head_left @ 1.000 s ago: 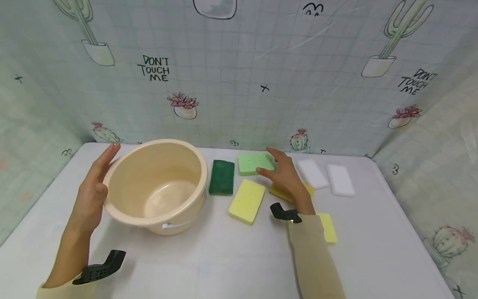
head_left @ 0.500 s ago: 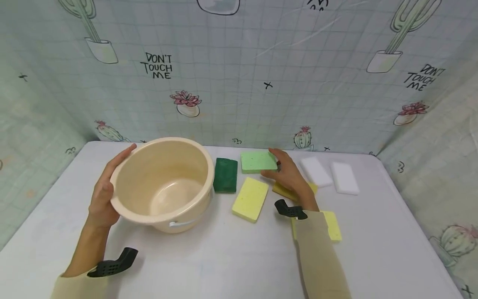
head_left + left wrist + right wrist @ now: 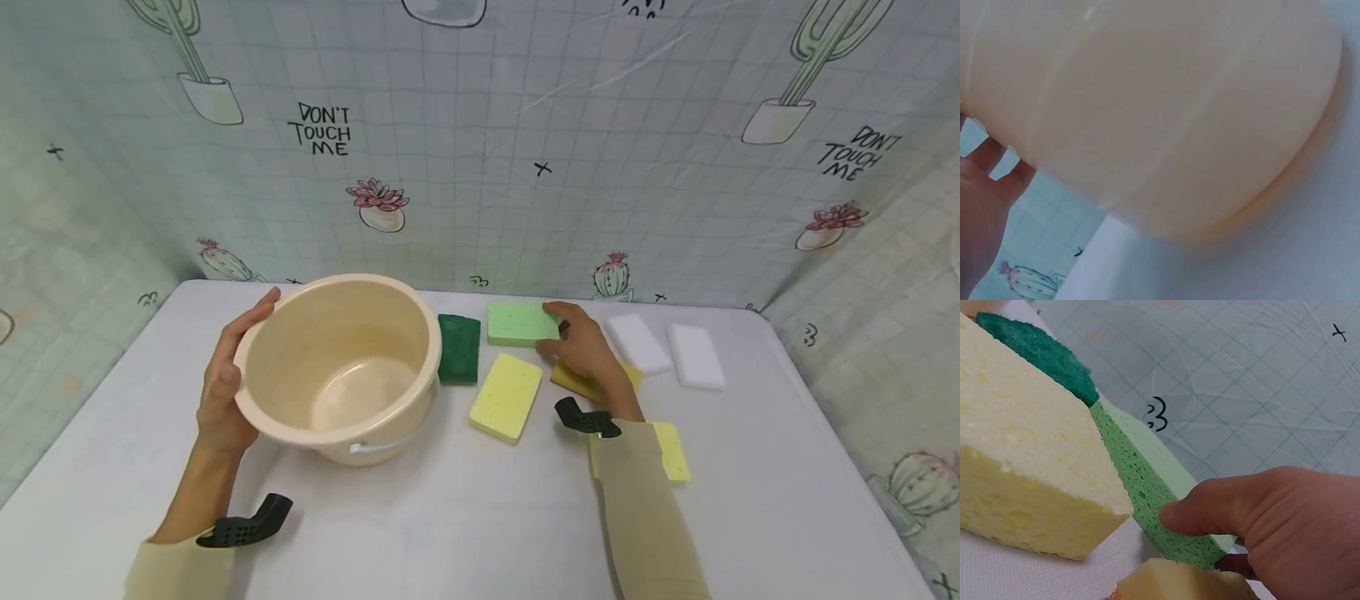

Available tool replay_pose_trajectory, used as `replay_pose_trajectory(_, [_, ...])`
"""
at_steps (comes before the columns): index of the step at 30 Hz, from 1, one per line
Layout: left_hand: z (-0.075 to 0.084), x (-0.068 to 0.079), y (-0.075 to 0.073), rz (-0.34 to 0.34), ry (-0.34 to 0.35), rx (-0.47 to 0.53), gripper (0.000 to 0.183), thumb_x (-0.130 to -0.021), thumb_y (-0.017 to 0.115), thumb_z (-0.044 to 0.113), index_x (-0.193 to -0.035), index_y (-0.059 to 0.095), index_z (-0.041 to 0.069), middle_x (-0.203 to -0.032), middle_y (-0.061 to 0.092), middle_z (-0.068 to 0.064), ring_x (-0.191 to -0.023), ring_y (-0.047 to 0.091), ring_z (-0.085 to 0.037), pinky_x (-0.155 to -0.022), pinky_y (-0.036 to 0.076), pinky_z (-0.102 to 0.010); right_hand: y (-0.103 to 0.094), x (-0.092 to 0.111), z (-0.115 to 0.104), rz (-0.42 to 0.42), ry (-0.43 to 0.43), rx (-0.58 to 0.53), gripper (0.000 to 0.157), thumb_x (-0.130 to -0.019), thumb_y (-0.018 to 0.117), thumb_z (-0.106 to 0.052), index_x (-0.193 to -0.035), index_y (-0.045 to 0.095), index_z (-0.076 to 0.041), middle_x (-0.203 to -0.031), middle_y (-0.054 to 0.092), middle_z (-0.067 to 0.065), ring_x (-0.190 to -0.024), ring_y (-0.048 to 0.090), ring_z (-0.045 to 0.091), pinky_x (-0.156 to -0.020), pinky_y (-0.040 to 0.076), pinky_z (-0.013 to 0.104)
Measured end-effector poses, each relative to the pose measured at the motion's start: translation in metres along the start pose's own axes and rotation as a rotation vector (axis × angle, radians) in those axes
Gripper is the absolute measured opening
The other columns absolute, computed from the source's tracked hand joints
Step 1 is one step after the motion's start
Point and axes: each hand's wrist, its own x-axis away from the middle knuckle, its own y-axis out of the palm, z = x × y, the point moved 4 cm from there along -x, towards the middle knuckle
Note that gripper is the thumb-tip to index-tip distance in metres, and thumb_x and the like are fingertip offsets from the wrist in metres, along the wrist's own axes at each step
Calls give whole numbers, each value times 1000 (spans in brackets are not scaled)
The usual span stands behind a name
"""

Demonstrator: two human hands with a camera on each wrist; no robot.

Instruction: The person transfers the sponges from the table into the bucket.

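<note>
My left hand (image 3: 225, 392) presses the outer left side of a cream bucket (image 3: 337, 367), its fingers fairly straight; in the left wrist view the fingertips touch the wall of the bucket (image 3: 1166, 112). At the right end of a light green sponge (image 3: 517, 323), my right hand (image 3: 588, 342) has thumb and fingers on either side, pinching it. The right wrist view puts the thumb on the front face of that green sponge (image 3: 1129, 462). A dark green scouring pad (image 3: 460, 350) lies beside the bucket, its left edge hidden behind the rim. A yellow sponge (image 3: 506, 398) lies in front.
A darker yellow sponge (image 3: 573, 382) and another yellow sponge (image 3: 672, 454) lie partly under the right wrist and sleeve. Two white sponges (image 3: 695, 357) are at the right. A patterned sheet (image 3: 480, 200) hangs behind the white table (image 3: 450, 533).
The bucket has shifted right with my left hand, now overlapping the dark green pad in view. My right thumb and fingers have closed on the light green sponge's end.
</note>
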Motion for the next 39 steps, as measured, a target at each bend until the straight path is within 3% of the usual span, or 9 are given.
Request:
replay_pose_trajectory(9, [-3,1,-2,43,-80,-83,58,-94,44,28,-144,33,1,-157,16,-12,-137,24,-30,-103,38,-28,-3,3,-2,50,4,25,62,-82,75,-20,-138,50,-7,-136,46,12,-99,52,27,-79,46,37])
replay_pose_trajectory(19, [-7,4,2,64,-65,-65,55,-93,42,30,-142,38,4,-156,16,-12,-137,24,-29,-102,37,-30,-8,13,-15,124,-77,-13,60,-82,76,-23,-133,54,-2,-130,48,16,-89,54,26,-76,48,36])
replay_pose_trajectory(31, [-6,10,0,67,-50,-80,55,-94,38,28,-143,35,3,-156,16,-12,-138,21,-29,-104,34,-29,-21,26,-48,197,-235,-24,53,-80,77,-18,-126,58,-1,-126,50,16,-84,56,25,-75,50,37])
replay_pose_trajectory(39, [-4,5,-2,75,-64,-106,56,-95,38,31,-144,34,4,-156,17,-12,-138,21,-29,-104,34,-28,-30,37,-79,259,-319,-64,52,-80,78,-18,-126,59,-4,-125,50,12,-85,54,26,-76,48,35])
